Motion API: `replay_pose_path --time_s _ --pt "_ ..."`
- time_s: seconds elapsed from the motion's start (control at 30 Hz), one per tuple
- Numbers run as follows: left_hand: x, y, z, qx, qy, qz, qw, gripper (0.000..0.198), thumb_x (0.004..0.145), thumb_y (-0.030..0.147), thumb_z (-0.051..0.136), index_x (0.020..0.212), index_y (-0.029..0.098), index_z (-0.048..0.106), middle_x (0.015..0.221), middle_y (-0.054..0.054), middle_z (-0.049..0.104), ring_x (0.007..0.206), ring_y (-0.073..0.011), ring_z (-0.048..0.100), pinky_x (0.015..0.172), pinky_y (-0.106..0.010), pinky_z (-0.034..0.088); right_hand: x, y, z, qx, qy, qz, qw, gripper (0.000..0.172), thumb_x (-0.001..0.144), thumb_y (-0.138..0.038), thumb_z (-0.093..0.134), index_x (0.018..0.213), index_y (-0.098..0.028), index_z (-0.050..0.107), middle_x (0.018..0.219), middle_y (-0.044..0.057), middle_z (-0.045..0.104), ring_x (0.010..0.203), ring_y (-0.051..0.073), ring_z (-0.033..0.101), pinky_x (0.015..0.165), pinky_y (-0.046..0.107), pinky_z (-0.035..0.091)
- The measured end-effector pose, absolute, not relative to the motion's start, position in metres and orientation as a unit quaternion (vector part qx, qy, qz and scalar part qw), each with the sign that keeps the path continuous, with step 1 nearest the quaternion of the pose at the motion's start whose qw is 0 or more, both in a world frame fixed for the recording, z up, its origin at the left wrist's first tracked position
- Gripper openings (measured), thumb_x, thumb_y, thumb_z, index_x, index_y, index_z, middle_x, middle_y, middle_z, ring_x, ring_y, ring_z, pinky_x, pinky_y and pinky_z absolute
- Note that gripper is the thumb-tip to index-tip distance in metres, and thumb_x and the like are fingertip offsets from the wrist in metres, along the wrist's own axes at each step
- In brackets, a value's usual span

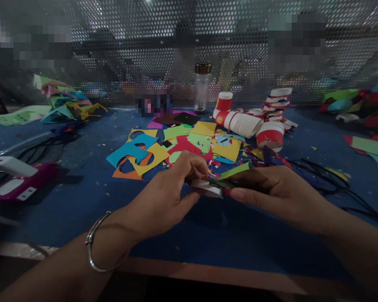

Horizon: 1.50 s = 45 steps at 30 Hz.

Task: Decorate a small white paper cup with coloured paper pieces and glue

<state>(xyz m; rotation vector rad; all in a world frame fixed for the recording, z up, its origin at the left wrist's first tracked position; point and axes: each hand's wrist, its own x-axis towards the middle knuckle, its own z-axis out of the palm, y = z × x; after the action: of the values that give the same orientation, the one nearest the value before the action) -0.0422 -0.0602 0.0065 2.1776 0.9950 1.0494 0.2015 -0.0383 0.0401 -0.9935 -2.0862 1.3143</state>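
My left hand (171, 191) and my right hand (275, 191) meet over the blue table (82, 184), both closed on one small paper piece (212, 185) held between them. The piece looks like a flattened cup part, white and red with a dark strip and a green paper strip (234, 170) sticking out toward the back. My left fingers pinch its left end from above. The right thumb and fingers grip its right end. A metal bangle (96, 243) circles my left wrist.
Coloured paper offcuts (164, 149) with cut-out holes lie behind my hands. Red and white paper cups (245, 121) and a clear bottle (202, 87) stand farther back. A purple and white device (17, 184) and black cables (327, 176) lie at the sides. A perforated metal screen (189, 46) closes the back.
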Motion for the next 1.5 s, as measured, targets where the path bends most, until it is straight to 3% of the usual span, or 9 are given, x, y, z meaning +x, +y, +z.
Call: replay_pose_path --time_s 0.4,0.73,1.3,1.5 --pt "-0.0436 -0.0557 0.0068 0.801 0.353 0.406 0.261 0.040 0.086 0.000 0.059 0.114 0.026 0.046 0.101 0.001 0.059 0.091 -0.0124 0.063 0.081 -0.027 0.053 0.2092 -0.0360 0.0408 -0.373 -0.799 0.411 0.232 0.033 0.090 -0.045 0.071 0.114 -0.024 0.080 0.099 0.003 0.082 0.082 0.019 0.074 0.069 0.025 0.058" --pt "-0.0436 -0.0565 0.0077 0.804 0.357 0.404 0.250 0.040 0.086 0.001 0.059 0.114 0.027 0.047 0.102 0.002 0.063 0.092 -0.0110 0.066 0.081 -0.024 0.054 0.2078 -0.0359 0.0408 -0.358 -0.801 0.418 0.236 0.034 0.091 -0.043 0.070 0.120 -0.027 0.077 0.106 0.001 0.081 0.095 0.020 0.075 0.080 0.026 0.058" --pt "-0.0412 -0.0599 0.0071 0.817 0.365 0.370 0.251 0.042 0.085 0.003 0.058 0.118 0.026 0.045 0.105 -0.001 0.066 0.092 -0.0144 0.069 0.079 -0.026 0.056 0.2020 -0.0393 0.0419 -0.348 -0.812 0.410 0.228 0.031 0.094 -0.044 0.066 0.115 -0.027 0.079 0.102 0.001 0.081 0.095 0.021 0.075 0.082 0.028 0.059" --pt "-0.0405 -0.0600 0.0096 0.797 0.382 0.375 0.281 0.036 0.086 0.006 0.062 0.114 0.025 0.050 0.098 0.000 0.065 0.090 -0.0145 0.067 0.079 -0.028 0.055 0.2043 -0.0384 0.0414 -0.356 -0.818 0.399 0.211 0.028 0.092 -0.046 0.067 0.104 -0.026 0.082 0.093 0.001 0.081 0.089 0.023 0.074 0.073 0.028 0.059"
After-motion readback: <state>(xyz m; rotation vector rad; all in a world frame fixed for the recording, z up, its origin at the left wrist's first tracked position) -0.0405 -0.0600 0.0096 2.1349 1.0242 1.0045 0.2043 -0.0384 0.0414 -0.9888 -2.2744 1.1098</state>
